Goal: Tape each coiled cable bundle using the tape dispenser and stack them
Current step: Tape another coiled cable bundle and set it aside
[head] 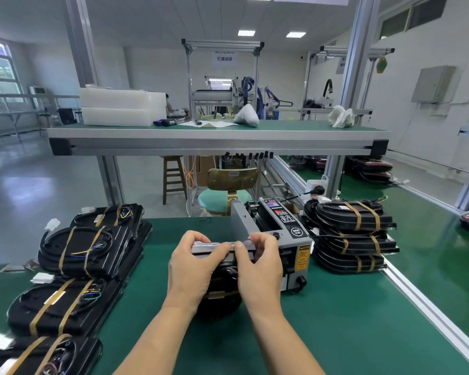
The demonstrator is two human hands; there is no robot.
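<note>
A black coiled cable bundle stands on edge at the middle of the green table, one tan tape band across its lower part. My left hand grips its upper left edge. My right hand grips the upper right edge, thumb on top. Between my thumbs a strip of tape lies along the bundle's top edge. The grey tape dispenser sits just behind and right of my right hand. A stack of taped bundles rises right of the dispenser.
Several taped black bundles lie in a row along the left side of the table. A raised shelf with white trays crosses above the far edge. An aluminium rail borders the table on the right. A teal stool stands behind.
</note>
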